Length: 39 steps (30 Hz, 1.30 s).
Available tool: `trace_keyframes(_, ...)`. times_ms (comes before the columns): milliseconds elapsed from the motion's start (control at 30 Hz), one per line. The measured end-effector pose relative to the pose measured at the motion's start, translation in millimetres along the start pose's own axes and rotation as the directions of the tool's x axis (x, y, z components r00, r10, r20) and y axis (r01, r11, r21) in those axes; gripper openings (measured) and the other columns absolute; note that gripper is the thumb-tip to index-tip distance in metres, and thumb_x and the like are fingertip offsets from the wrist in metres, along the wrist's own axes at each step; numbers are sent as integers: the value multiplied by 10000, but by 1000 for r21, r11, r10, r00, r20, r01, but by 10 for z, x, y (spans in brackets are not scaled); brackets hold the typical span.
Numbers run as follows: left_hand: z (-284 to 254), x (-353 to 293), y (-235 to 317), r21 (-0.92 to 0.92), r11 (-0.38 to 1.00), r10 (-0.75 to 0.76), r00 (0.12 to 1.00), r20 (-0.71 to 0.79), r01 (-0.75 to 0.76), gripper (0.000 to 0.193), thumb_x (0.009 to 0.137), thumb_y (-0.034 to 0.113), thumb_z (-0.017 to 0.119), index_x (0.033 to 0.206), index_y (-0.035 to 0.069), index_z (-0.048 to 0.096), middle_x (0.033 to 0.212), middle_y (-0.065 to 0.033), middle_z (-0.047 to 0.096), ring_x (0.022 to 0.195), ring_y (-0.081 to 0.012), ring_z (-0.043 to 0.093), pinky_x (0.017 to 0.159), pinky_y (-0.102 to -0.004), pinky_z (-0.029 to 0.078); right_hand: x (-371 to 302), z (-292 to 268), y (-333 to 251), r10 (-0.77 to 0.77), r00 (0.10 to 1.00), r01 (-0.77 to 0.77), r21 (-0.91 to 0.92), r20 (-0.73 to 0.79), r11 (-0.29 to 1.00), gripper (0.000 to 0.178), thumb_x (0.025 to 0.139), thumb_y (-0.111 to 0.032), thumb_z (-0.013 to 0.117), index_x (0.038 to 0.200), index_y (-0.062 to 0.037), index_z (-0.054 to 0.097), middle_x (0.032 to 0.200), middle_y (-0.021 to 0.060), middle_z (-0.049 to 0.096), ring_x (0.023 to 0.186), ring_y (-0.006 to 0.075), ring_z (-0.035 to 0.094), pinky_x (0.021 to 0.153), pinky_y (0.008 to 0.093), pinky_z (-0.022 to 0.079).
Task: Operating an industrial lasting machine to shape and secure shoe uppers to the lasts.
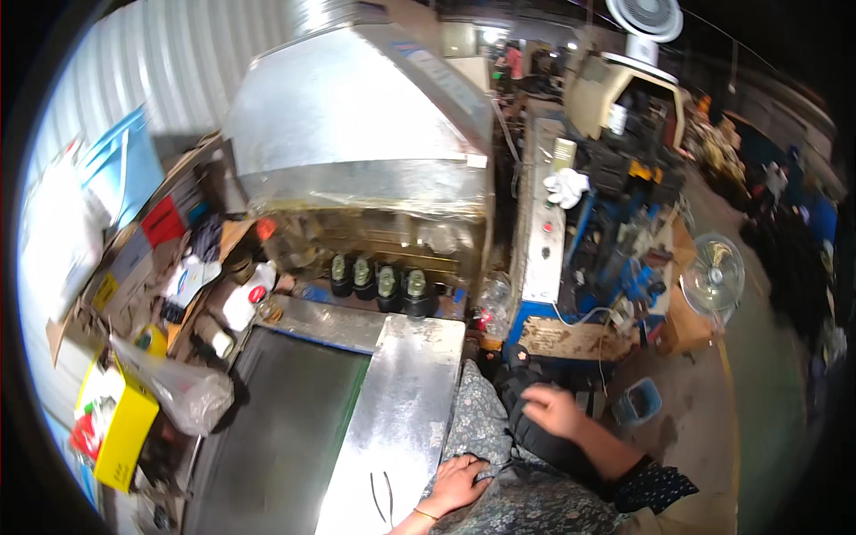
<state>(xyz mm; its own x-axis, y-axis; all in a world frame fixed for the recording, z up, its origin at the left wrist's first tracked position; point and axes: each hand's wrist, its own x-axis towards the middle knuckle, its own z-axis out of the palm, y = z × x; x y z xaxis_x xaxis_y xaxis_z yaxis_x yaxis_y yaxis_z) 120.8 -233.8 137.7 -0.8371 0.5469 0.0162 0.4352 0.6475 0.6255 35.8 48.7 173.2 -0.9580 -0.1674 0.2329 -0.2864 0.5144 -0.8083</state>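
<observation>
My left hand (459,481) lies on the grey floral cloth (481,415) over my lap, beside the edge of a shiny metal tabletop (406,383). Its fingers are spread and nothing shows in them. Over my dark-clothed leg, my right hand (551,410) is held with loosely bent fingers, apparently with nothing in it. On the tabletop, close to my left forearm, are two thin dark curved strips (382,497); whether they are joined is hard to make out.
Left of the tabletop runs a dark conveyor belt (276,419). Several dark cups with pale glassy tops (387,283) stand behind, under a metal hood (357,98). A yellow box (125,437) is at left. A blue-framed machine (597,259), floor fan (713,275) and blue basket (637,401) are at right.
</observation>
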Motion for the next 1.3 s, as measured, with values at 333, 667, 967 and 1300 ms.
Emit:
trace_keyframes(333,294,58,50,160,986,-31,998,-61,41,296,826,407,704,1070,241,707,997,0,592,997,-234,559,891,-387,385,-471,-959,215,392,912,-388,565,121,729,180,938,-186,642,929,-9,609,774,-2,585,705,98,528,644,253,438)
trace_keyframes(667,299,124,249,30,999,27,947,-319,-19,168,837,222,646,856,62,693,795,-152,626,764,-363,613,701,-465,495,-322,-964,328,171,979,-176,-42,-113,983,258,875,-269,743,997,-54,669,870,63,698,817,117,642,745,297,510)
trace_keyframes(967,278,339,198,-111,983,-161,979,-122,147,179,836,260,678,919,105,712,832,-114,678,772,-316,654,712,-413,511,-486,-1155,332,-107,540,-231,270,835,935,257,923,-288,692,920,-41,623,818,16,653,761,93,571,665,292,460)
trace_keyframes(1300,807,1240,390,-230,967,-95,993,64,108,241,903,279,638,1054,96,678,939,-141,699,811,-330,685,722,-413,541,-255,-1233,792,223,953,-140,355,-206,924,187,876,-76,700,1054,-28,673,947,46,678,883,127,623,803,292,510)
